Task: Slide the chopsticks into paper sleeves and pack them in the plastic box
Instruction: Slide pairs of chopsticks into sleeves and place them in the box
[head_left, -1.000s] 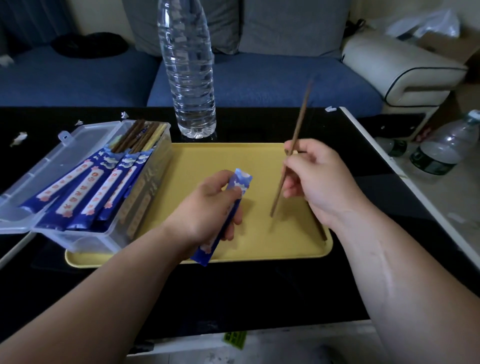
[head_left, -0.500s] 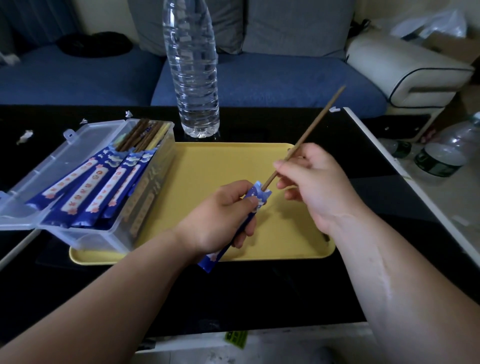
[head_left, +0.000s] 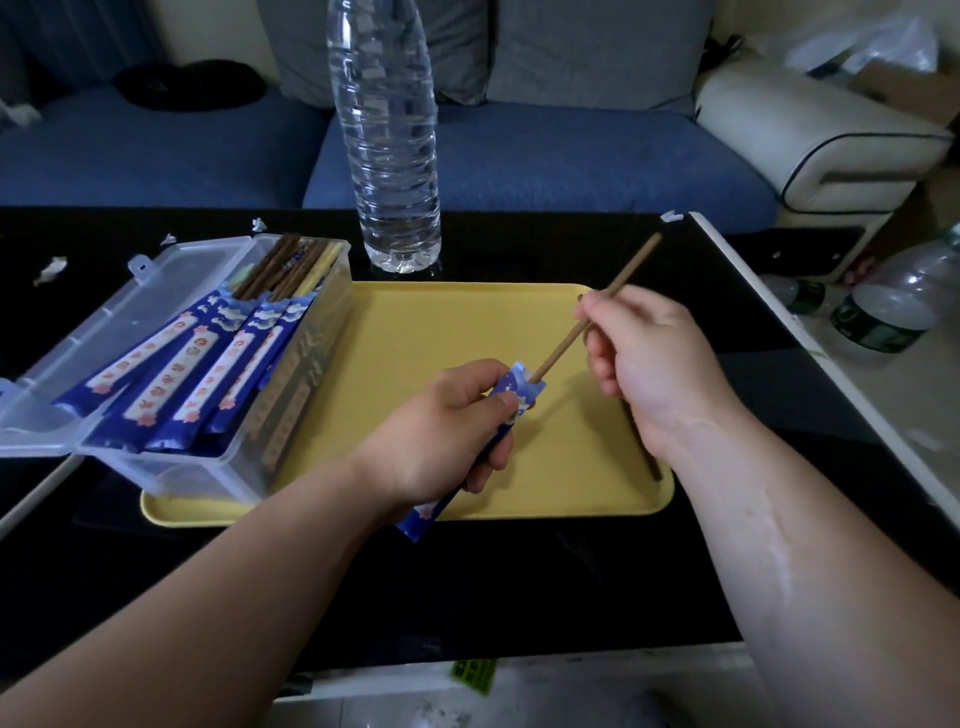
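Looking down from the head view, the left hand (head_left: 441, 436) grips a blue sleeve (head_left: 511, 391) at centre frame over the yellow tray (head_left: 467, 322). Its fingers curl round the sleeve's middle, the open mouth points up and right, and the lower end juts past the tray's near rim. The right hand (head_left: 660, 364), right of centre, pinches a brown chopstick (head_left: 631, 262) partway along, with the butt slanting toward the upper right. A second ago the chopstick stood nearly upright and well apart from the sleeve. It has since tilted over, come down to the mouth, and its tip now sits just inside the paper. I judge the aiming done, so what remains is to push the chopstick down the sleeve while the left hand keeps the mouth from buckling. At left, the open clear box (head_left: 208, 475) stands on the tray's left end, holding filled sleeves (head_left: 182, 374) with bare sticks (head_left: 280, 265) at the far end. This sleeve would go there next. A water bottle (head_left: 387, 130) stands behind the tray on the black worktop (head_left: 519, 597).
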